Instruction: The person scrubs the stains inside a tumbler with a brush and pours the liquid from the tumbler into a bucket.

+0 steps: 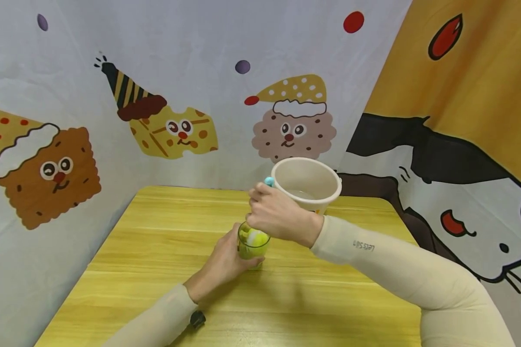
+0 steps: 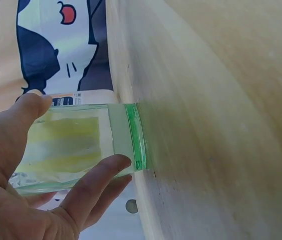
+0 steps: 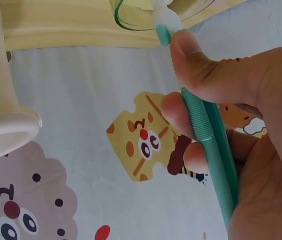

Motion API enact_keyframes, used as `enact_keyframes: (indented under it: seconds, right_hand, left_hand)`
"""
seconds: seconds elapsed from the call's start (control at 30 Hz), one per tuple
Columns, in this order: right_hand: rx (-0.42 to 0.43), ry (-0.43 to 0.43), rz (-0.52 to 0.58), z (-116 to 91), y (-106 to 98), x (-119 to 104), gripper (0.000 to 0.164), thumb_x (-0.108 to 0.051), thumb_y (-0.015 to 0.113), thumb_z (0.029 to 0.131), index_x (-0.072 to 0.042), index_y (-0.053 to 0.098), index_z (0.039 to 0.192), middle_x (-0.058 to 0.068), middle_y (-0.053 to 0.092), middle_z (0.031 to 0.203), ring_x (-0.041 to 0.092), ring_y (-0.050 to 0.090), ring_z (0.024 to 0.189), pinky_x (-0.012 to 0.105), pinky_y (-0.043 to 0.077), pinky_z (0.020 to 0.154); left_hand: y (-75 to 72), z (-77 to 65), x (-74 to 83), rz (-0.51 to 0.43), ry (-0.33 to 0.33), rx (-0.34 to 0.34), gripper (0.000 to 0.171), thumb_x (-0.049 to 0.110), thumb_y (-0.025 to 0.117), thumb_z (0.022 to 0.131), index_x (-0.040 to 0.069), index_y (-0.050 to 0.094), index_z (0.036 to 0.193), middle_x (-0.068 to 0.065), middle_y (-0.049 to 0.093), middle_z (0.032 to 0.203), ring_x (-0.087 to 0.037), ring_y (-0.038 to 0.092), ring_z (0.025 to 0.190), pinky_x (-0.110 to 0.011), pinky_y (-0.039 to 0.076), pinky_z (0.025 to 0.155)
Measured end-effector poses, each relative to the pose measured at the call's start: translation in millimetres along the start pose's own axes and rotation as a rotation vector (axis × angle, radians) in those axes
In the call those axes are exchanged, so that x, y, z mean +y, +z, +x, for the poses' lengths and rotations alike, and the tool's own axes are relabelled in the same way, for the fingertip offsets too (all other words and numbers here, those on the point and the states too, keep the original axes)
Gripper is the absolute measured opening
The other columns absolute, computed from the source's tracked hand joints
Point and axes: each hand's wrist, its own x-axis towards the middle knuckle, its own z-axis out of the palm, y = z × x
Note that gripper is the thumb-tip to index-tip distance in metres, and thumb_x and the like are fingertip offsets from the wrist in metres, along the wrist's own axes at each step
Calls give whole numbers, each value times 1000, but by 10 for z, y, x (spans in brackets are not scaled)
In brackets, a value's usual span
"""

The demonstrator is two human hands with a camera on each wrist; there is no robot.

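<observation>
"What do your right hand [image 1: 280,212] and sleeve [image 1: 382,258] hide in the head view?"

"Most of the green tool [image 3: 205,131] and the base of the bucket [image 1: 306,179]."

"Cut off?"

"The near edge of the table [image 1: 156,241]."

The clear, straight-sided glass tumbler with a green base [image 2: 118,127] looks smooth and glossy. The slim teal-green plastic handle [image 3: 215,162] has a satiny surface with a band of fine ribs. The round white plastic bucket [image 1: 304,179] is smooth, with a soft sheen. The flat yellow wood-grain tabletop [image 1: 330,294] looks smooth and faintly shiny; the printed white cloth curtain [image 1: 191,48] and the long cream cloth sleeve [image 1: 399,265] are matt, lightly creased
</observation>
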Motion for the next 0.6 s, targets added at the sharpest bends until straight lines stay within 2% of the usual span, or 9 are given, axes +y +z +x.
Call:
enact_keyframes:
  seconds: [0.13, 0.33, 0.47, 0.6]
  right_hand:
    - [-24, 5, 31, -27, -14, 11, 9, -32, 86, 101, -35, 84, 93, -8, 87, 97, 18, 61, 98, 38, 41, 101]
    - [-20, 1, 66, -69, -44, 20, 11, -29, 91, 91, -34, 82, 90, -6, 85, 94, 19, 62, 96, 39, 42, 101]
    - [-18, 2, 80, -99, -62, 9, 18, -36, 98, 85, -33, 82, 94, -6, 87, 98, 20, 68, 102, 40, 44, 103]
    - [6, 7, 92, -102, -75, -21, 27, -43, 102, 81, -34, 84, 98, -7, 86, 98, 19, 66, 101, 40, 43, 103]
  left_hand:
    - [6, -4, -1, 17, 16, 2, 86, 30, 106, 89, 11, 54, 154, -4, 75, 134, -24, 77, 122, -44, 70, 102]
    - [19, -3, -1, 27, 15, 10, 85, 32, 106, 89, 9, 55, 153, -6, 76, 134, -25, 77, 123, -45, 71, 102]
    - [22, -1, 2, 21, 5, 12, 88, 34, 107, 88, 10, 55, 154, -6, 76, 133, -25, 77, 122, -46, 70, 101]
    - [11, 7, 9, 6, -8, 8, 87, 34, 106, 88, 11, 54, 155, -5, 76, 131, -22, 76, 119, -43, 69, 98]
